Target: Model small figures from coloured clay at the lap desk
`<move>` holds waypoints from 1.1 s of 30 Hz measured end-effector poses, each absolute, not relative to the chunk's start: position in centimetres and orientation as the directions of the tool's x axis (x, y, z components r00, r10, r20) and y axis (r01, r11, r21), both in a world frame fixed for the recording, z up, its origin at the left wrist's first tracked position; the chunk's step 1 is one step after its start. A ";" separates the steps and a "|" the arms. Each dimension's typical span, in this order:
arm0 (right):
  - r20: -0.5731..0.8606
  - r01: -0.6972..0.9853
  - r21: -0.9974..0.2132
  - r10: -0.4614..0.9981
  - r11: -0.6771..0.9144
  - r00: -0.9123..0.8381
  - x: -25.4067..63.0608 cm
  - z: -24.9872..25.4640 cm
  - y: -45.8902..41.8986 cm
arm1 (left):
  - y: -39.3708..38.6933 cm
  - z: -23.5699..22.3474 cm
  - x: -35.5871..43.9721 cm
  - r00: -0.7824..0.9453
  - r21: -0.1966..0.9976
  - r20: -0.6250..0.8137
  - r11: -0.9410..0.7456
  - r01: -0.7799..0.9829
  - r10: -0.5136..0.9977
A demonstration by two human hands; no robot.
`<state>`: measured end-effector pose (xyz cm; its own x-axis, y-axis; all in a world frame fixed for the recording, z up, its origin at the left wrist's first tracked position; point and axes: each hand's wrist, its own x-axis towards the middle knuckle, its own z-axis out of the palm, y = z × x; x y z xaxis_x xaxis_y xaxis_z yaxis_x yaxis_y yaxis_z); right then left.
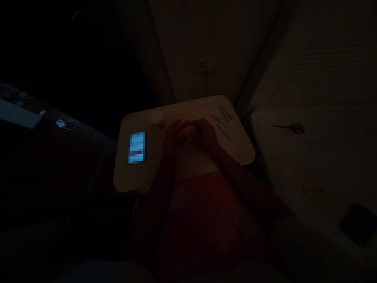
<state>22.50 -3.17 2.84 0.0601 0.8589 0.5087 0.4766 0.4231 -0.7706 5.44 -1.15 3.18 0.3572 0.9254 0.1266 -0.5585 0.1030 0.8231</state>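
We held a small orange lump [191, 131] near the middle of the wood-grain lap board [138, 177], cupped between our left hand [174, 138] and right hand [205, 134], with the fingers [178, 127] curled in and pressed together around it, though the dim light hid any exact pinch. Thin blue-green tools [224, 133] lay at the far right corner and a pale round tub [156, 118] at the far edge, seemingly placed within reach yet clear of our wrists, with a lit phone [137, 147] by the left edge. Beyond the right edge, scissors [288, 128] lay on a pale padded surface [294, 177], well away from the hands.
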 end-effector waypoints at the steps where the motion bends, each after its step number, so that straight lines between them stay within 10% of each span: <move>1: 0.510 0.473 -0.777 0.855 0.414 0.090 22.5 2.9 -3.2 | -1.2 3.3 5.5 0.354 0.830 0.113 0.108 -0.548 0.928; 8: 0.326 0.147 -0.945 0.890 0.294 0.320 22.3 2.7 -2.9 | -1.3 2.4 5.8 0.283 0.900 0.230 -0.093 -0.427 0.931; 25: -0.043 -0.388 -0.921 0.999 -0.028 0.029 17.7 -0.7 -3.1 | -1.5 2.6 5.8 0.327 0.972 0.121 -0.046 -0.229 0.937; 33: 0.134 -0.156 -0.978 0.990 0.141 0.053 18.0 -0.1 -3.2 | -1.5 2.8 5.8 0.351 0.941 0.210 -0.091 -0.326 0.913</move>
